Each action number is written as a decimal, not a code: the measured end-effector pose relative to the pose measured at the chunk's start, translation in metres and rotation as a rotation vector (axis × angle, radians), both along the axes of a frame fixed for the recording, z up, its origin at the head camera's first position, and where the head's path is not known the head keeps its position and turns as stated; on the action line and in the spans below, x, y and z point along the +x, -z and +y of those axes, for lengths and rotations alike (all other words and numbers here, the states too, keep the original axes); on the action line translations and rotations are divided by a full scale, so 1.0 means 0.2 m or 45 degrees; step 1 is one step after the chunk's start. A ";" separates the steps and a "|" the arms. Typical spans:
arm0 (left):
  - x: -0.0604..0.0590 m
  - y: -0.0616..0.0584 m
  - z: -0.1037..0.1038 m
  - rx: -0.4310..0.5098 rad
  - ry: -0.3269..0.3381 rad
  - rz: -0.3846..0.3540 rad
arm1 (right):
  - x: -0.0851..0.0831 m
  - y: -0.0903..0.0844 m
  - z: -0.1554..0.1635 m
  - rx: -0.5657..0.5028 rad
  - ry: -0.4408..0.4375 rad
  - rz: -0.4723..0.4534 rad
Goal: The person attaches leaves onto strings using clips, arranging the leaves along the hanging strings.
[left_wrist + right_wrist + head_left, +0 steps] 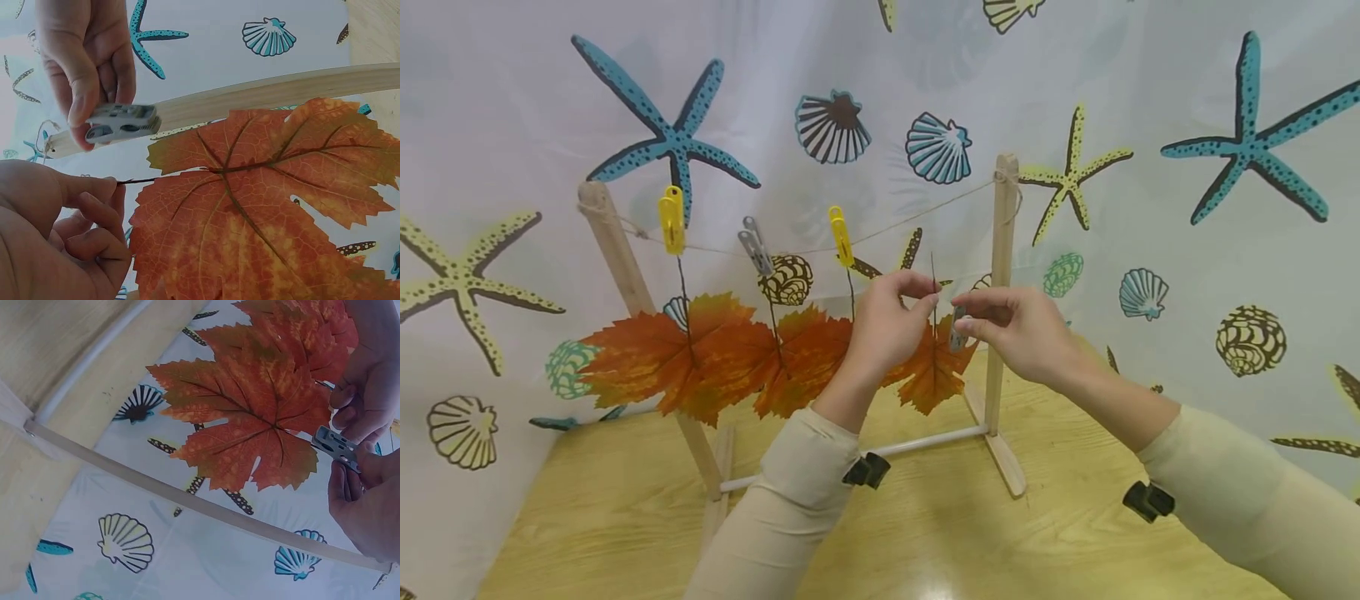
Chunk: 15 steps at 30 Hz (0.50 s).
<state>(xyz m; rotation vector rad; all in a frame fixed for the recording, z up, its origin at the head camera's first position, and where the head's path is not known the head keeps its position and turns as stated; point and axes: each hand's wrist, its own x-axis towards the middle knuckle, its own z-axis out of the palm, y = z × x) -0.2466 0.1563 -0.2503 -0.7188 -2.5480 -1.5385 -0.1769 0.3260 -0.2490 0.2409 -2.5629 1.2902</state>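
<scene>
My left hand (pixel 887 321) pinches the thin dark stem (pixel 140 180) of an orange-red maple leaf (pixel 269 212) between thumb and finger. The leaf hangs below that hand, at the right end of a row of similar leaves. Just to the right, my right hand (pixel 1026 329) holds a grey clothespin (pixel 957 328) by one end, between thumb and fingers. In the right wrist view, the clothespin (pixel 337 447) overlaps the leaf's stem close to the left hand. Both hands are below the string (pixel 917 217), left of the right wooden post (pixel 1002 225).
Two yellow clothespins (pixel 672 221) and a grey one (pixel 756 247) sit along the string, with leaves (pixel 647 354) hanging beneath. A left wooden post (pixel 617 250) and a white bottom bar (pixel 925 442) complete the stand on a wooden table (pixel 1075 517). A patterned cloth (pixel 880 67) hangs behind.
</scene>
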 end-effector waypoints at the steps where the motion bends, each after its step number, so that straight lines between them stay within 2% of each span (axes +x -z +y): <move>1: 0.00 -0.01 0.00 0.010 -0.002 0.005 | -0.01 -0.02 0.00 0.007 -0.002 0.004; 8: 0.01 -0.05 0.01 0.063 -0.046 -0.001 | -0.01 -0.11 -0.01 0.080 -0.042 0.051; 15: 0.02 -0.10 0.02 0.064 -0.071 0.018 | -0.02 -0.17 -0.01 0.124 0.007 0.067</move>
